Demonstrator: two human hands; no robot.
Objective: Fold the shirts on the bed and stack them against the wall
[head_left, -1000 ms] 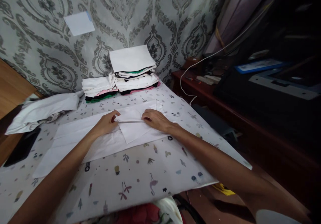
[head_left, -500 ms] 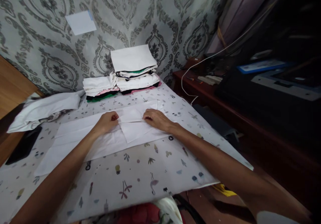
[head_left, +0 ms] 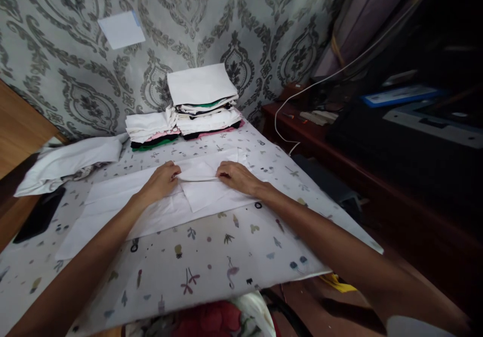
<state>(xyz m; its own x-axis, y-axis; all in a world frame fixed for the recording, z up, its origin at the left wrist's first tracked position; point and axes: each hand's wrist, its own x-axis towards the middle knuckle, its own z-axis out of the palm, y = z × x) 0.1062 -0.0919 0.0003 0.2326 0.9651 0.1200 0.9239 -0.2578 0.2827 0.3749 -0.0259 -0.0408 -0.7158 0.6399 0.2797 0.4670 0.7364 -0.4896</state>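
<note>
A white cloth garment (head_left: 109, 198) lies folded lengthwise across the patterned table cover (head_left: 211, 256). My left hand (head_left: 163, 180) pinches a fold of it near the middle. A short way to the right, my right hand (head_left: 237, 177) pinches the same fold, fingers curled. Between the two hands the fold is stretched in a slightly raised ridge, with a loose flap hanging toward me below it. My fingertips are partly hidden by the knuckles. Exactly what kind of garment it is cannot be made out.
Behind the cloth stand a taller stack of folded clothes (head_left: 204, 88) and a lower stack (head_left: 149, 128) against the patterned wall. At left lie a crumpled white cloth (head_left: 75, 161) and a black phone (head_left: 39, 216). A dark red desk (head_left: 279, 118) with a white cable (head_left: 277, 125) stands right.
The fold between my hands is lifted slightly more than before. Both hands stay pinched on it in nearly the same place; the view has shifted a little.
</note>
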